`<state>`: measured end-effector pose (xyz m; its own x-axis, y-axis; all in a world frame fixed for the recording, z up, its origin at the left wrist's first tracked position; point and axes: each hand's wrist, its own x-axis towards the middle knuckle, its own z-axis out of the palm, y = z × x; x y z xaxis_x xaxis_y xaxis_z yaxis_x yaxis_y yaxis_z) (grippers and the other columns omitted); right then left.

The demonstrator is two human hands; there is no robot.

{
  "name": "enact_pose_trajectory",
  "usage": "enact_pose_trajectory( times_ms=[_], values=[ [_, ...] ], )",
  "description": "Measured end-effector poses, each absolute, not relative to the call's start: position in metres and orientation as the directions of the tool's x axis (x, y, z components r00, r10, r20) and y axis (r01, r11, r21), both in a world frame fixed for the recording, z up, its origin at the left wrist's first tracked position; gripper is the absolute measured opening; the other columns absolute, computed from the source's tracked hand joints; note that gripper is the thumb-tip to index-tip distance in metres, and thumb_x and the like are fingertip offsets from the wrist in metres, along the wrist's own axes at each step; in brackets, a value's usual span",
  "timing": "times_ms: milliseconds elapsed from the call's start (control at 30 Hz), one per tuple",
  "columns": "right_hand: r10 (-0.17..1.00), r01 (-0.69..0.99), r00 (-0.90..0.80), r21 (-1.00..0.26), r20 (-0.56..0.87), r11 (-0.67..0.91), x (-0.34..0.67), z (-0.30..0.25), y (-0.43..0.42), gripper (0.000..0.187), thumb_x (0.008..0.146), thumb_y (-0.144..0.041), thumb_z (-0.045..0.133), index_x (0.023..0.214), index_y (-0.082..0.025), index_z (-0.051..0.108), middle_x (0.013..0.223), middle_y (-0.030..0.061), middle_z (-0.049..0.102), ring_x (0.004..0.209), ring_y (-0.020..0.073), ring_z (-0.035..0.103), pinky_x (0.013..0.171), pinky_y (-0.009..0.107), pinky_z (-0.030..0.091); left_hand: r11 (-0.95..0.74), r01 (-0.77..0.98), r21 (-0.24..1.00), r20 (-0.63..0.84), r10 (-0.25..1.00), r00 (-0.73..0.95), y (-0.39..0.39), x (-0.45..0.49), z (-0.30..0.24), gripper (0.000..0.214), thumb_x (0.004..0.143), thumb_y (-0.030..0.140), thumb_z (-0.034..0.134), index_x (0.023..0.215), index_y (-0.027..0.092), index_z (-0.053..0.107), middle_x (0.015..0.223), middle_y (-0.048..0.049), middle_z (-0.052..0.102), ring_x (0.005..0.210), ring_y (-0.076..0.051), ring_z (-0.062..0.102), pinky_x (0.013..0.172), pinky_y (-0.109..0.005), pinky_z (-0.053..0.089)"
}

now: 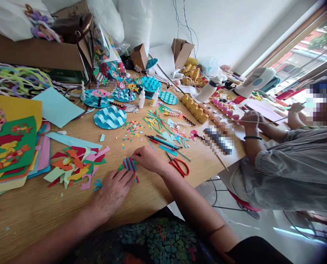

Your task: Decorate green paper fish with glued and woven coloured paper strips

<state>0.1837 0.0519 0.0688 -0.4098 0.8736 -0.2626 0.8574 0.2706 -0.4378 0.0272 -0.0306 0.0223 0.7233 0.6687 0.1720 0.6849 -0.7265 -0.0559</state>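
A small paper piece with red and blue stripes point(129, 164) lies on the wooden table point(152, 187) in front of me. My left hand point(114, 191) rests flat just below it, its fingertips touching the lower edge. My right hand point(147, 158) comes in from the right, fingers pinched on the piece's right side. Red-handled scissors point(179, 165) lie to the right of my right hand.
A heap of coloured paper scraps point(74, 167) lies left of my hands, and stacked coloured sheets point(13, 146) sit at the far left. Blue wavy paper discs point(109, 117), glue bottles point(142, 98) and pens point(163, 142) are behind. Another person point(292, 165) works at the right.
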Motion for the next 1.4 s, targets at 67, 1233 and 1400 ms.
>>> enact_pose_trajectory(
  times_ms=[67, 1233, 1400],
  values=[
    [0.839, 0.854, -0.447, -0.426, -0.311, 0.298, 0.1835, 0.0685, 0.0496, 0.026, 0.080, -0.024, 0.046, 0.076, -0.015, 0.070, 0.070, 0.0028, 0.067, 0.058, 0.0086, 0.050, 0.051, 0.020, 0.029, -0.729, 0.683, -0.049, 0.176, 0.667, 0.724, -0.0310, 0.0270, 0.0215, 0.040, 0.081, 0.003, 0.039, 0.116, 0.016, 0.055, 0.108, -0.0074, 0.062, 0.097, -0.022, 0.053, 0.079, -0.036, 0.040],
    [0.841, 0.861, -0.453, -0.392, -0.296, 0.325, 0.1803, 0.0685, 0.0500, 0.029, 0.080, -0.025, 0.043, 0.078, -0.016, 0.070, 0.073, 0.0045, 0.068, 0.058, 0.0096, 0.051, 0.052, 0.021, 0.029, -0.744, 0.668, -0.032, 0.213, 0.648, 0.731, -0.0317, 0.0272, 0.0258, 0.033, 0.084, 0.006, 0.042, 0.109, 0.020, 0.058, 0.111, -0.0027, 0.063, 0.098, -0.020, 0.052, 0.079, -0.034, 0.040],
    [0.906, 0.911, -0.340, -0.329, -0.252, 0.250, 0.1767, 0.0672, 0.0553, 0.031, 0.081, -0.023, 0.040, 0.085, -0.015, 0.070, 0.081, 0.0072, 0.068, 0.065, 0.0114, 0.054, 0.054, 0.021, 0.030, -0.744, 0.667, -0.034, 0.201, 0.649, 0.734, -0.0343, 0.0259, 0.0237, 0.034, 0.084, 0.008, 0.043, 0.112, 0.022, 0.057, 0.115, -0.0023, 0.061, 0.099, -0.020, 0.050, 0.081, -0.035, 0.038]
  ],
)
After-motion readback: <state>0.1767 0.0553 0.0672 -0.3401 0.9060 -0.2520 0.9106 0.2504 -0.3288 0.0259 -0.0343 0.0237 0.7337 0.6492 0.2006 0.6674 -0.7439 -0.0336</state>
